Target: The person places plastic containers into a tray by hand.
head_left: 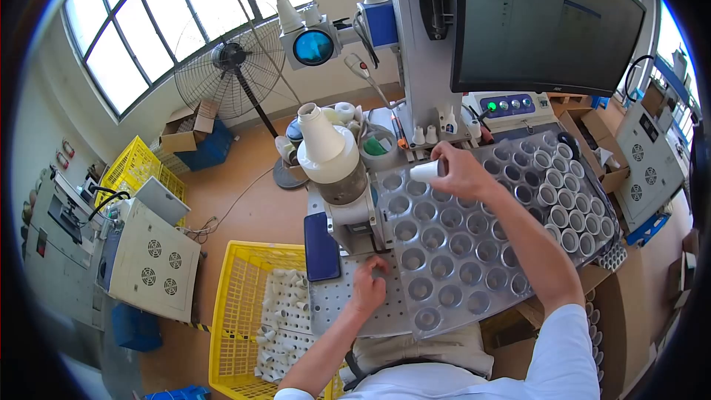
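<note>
Above the far left part of a clear plastic tray (pixel 415 330), my right hand (pixel 463 172) pinches a white tapered cup (pixel 425 172), which lies tilted on its side. My left hand (pixel 369 283) rests low over a perforated metal plate (pixel 396 304), its fingers loosely curled with nothing visible in them. Just beyond it, a white cone-shaped piece (pixel 322 133) stands on a round white fixture (pixel 328 159). Many tray pockets hold no cup. White cups with dark insides (pixel 566 198) fill the right side of the tray.
A dark blue phone-like slab (pixel 321 247) lies left of my left hand. A yellow basket (pixel 222 311) with many small white parts stands at the lower left. A monitor (pixel 548 26) overhangs the back right, beside a control box (pixel 511 106) and machine column (pixel 422 52).
</note>
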{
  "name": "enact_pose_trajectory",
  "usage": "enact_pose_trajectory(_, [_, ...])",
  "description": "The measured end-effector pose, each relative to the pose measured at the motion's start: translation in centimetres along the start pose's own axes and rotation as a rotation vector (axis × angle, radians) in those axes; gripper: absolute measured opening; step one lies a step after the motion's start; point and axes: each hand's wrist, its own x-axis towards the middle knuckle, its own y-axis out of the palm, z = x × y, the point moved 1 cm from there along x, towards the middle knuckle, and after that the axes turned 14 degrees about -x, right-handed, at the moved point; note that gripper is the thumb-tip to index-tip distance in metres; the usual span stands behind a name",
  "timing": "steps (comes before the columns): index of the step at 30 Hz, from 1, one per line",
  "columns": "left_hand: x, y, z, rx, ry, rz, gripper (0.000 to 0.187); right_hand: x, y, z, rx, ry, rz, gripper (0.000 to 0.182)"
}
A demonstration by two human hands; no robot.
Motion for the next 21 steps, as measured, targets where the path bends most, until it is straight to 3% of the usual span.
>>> enact_pose_trajectory(5, [0.0, -0.2, -0.5, -0.008, 0.005, 0.004, 0.025, 1.2, 7.8, 0.4, 0.15, -0.059, -0.149, 0.041])
enact_pose_trajectory(21, [0.2, -0.1, 0.1, -0.022, -0.012, -0.072, 0.029, 0.4, 7.7, -0.3, 0.169, -0.083, -0.226, 0.037])
